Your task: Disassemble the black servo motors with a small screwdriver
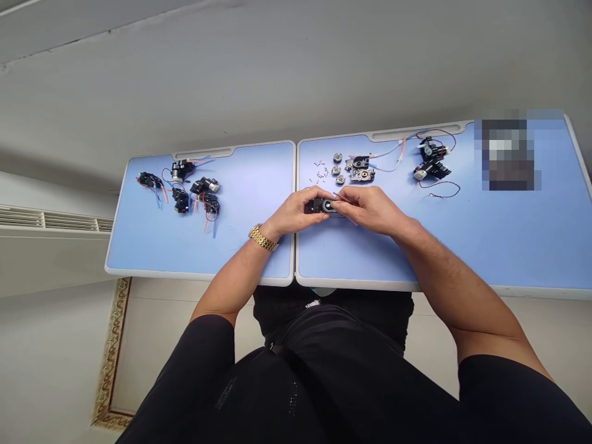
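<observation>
Low over the right blue table, my left hand (300,211) is closed around a small black motor-pump unit (317,206) with a round grey part facing up. My right hand (365,206) pinches at the right end of the same unit, fingertips against the round part; thin tubes or wires poke out beneath these fingers. Whether the right fingers hold a separate piece is hidden. Just beyond my hands lie round metal parts (336,170), scattered small screws (320,172) and opened black housings (361,169) with clear and orange tubes.
Two black motor units (432,169) with red wires lie farther right, near a pixelated patch (509,154). On the left table (240,246) sit several similar black units (182,169) with tubes. A seam (295,259) divides the two tables.
</observation>
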A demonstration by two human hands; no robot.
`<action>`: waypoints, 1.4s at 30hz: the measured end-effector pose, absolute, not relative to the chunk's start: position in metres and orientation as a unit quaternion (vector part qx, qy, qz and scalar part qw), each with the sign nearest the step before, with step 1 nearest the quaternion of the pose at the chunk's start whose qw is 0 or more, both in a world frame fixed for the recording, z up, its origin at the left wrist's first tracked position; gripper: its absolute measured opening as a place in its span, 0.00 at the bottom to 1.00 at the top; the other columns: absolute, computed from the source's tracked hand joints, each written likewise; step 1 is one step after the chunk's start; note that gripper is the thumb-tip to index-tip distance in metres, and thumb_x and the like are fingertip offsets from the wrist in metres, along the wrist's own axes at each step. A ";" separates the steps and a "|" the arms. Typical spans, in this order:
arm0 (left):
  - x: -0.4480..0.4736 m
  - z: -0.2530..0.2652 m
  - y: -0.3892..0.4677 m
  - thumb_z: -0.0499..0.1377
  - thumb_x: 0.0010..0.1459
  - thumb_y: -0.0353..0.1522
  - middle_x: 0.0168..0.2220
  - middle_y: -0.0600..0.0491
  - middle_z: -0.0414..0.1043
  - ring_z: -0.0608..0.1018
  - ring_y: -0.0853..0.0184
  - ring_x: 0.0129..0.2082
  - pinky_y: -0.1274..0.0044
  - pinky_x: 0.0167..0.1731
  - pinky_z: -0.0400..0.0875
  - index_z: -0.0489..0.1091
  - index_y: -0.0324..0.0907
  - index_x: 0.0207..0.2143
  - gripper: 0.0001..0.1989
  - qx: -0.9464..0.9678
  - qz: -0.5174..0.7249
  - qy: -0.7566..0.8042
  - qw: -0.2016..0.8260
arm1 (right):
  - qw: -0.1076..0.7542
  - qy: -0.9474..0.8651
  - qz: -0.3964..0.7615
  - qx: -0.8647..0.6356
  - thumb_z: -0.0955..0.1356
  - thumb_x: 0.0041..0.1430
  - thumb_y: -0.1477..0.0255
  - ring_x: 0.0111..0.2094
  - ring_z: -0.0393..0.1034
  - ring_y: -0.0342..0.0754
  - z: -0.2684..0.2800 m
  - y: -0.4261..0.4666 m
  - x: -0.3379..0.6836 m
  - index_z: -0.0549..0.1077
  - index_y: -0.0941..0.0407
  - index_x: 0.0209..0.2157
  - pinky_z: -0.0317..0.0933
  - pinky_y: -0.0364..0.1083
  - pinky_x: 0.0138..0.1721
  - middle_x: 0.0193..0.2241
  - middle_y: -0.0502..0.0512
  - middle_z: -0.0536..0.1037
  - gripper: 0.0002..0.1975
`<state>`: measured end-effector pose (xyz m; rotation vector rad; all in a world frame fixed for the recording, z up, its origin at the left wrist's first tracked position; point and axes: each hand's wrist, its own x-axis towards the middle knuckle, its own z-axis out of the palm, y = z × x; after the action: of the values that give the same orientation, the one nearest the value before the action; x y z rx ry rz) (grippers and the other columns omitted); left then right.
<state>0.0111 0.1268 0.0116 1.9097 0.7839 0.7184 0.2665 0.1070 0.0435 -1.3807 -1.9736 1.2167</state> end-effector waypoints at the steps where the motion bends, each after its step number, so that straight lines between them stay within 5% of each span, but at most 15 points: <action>1: 0.011 0.010 0.127 0.71 0.65 0.38 0.50 0.48 0.83 0.83 0.62 0.48 0.68 0.51 0.78 0.79 0.45 0.55 0.18 0.783 0.290 0.313 0.452 | 0.221 -0.714 0.441 -0.496 0.70 0.68 0.58 0.28 0.60 0.44 0.043 0.107 0.267 0.73 0.53 0.29 0.52 0.48 0.33 0.23 0.46 0.70 0.16; 16: 0.017 0.008 0.125 0.68 0.71 0.38 0.50 0.47 0.83 0.83 0.61 0.49 0.64 0.51 0.79 0.76 0.48 0.56 0.14 0.831 0.315 0.249 0.384 | 0.256 -0.578 0.628 -0.455 0.81 0.53 0.42 0.23 0.58 0.40 0.043 0.114 0.268 0.73 0.54 0.23 0.49 0.46 0.28 0.19 0.48 0.71 0.32; 24: 0.017 0.006 0.127 0.70 0.67 0.37 0.51 0.47 0.83 0.83 0.60 0.50 0.63 0.54 0.78 0.78 0.48 0.55 0.15 0.807 0.311 0.283 0.414 | 0.285 -0.552 0.637 -0.457 0.82 0.54 0.46 0.19 0.54 0.38 0.046 0.112 0.265 0.69 0.53 0.22 0.47 0.45 0.23 0.15 0.44 0.66 0.31; 37: 0.017 0.005 0.128 0.68 0.65 0.36 0.49 0.48 0.82 0.80 0.63 0.43 0.69 0.44 0.75 0.78 0.46 0.54 0.16 0.790 0.335 0.325 0.397 | 0.257 -0.609 0.558 -0.502 0.81 0.52 0.44 0.28 0.59 0.42 0.045 0.116 0.277 0.79 0.56 0.33 0.50 0.46 0.29 0.25 0.47 0.73 0.28; 42: 0.018 0.006 0.127 0.68 0.67 0.38 0.51 0.47 0.82 0.81 0.62 0.45 0.68 0.45 0.76 0.77 0.46 0.55 0.15 0.794 0.344 0.317 0.388 | 0.225 -0.635 0.567 -0.473 0.78 0.61 0.49 0.26 0.56 0.41 0.042 0.116 0.274 0.79 0.56 0.29 0.47 0.46 0.28 0.22 0.45 0.69 0.24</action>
<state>0.0183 0.1268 0.0059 2.0214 0.8057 0.8748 0.2739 0.1161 0.0424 -1.3057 -1.7527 1.5645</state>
